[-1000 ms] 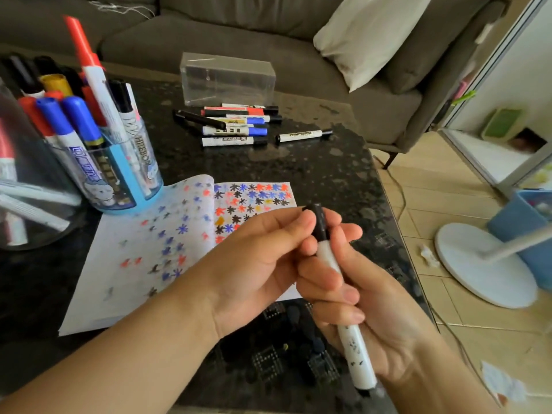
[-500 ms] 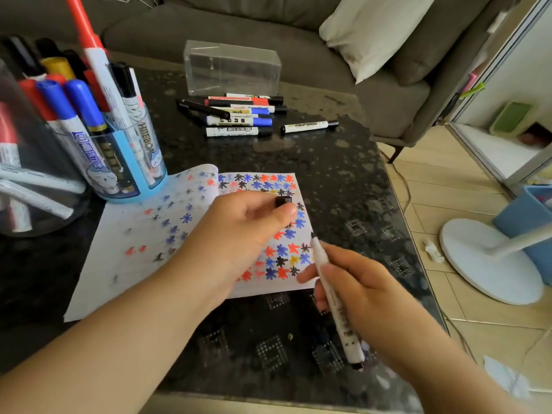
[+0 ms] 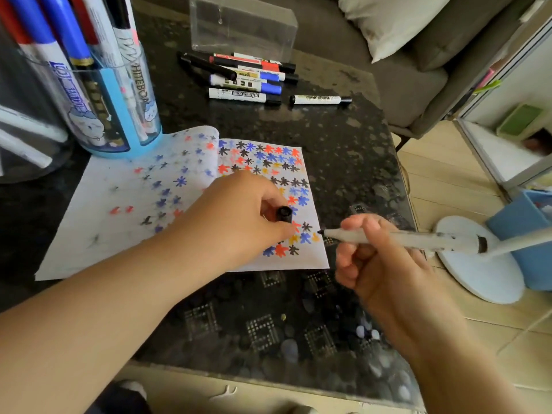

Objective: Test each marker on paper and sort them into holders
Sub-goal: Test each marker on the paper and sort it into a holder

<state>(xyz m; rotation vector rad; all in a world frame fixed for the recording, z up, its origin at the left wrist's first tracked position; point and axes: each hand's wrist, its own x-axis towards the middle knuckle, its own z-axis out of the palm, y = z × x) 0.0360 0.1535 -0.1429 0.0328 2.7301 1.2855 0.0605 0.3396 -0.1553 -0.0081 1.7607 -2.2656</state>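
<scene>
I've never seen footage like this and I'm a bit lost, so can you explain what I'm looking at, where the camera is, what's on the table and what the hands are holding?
There is no machine here: these are a person's two bare hands, filmed by one wide-angle camera worn on the head, looking forward and down.

The right hand grips an uncapped white marker with a black tip, its point just off the right edge of the white sheet of paper covered in coloured star scribbles. The left hand rests on that sheet and pinches the small black cap.

All this lies on a dark speckled tabletop. At the far side, a row of loose markers lies in front of an empty clear plastic box. On the left, a clear cup with a light blue base holds upright markers, next to a clear glass jar holding a few more.
</scene>
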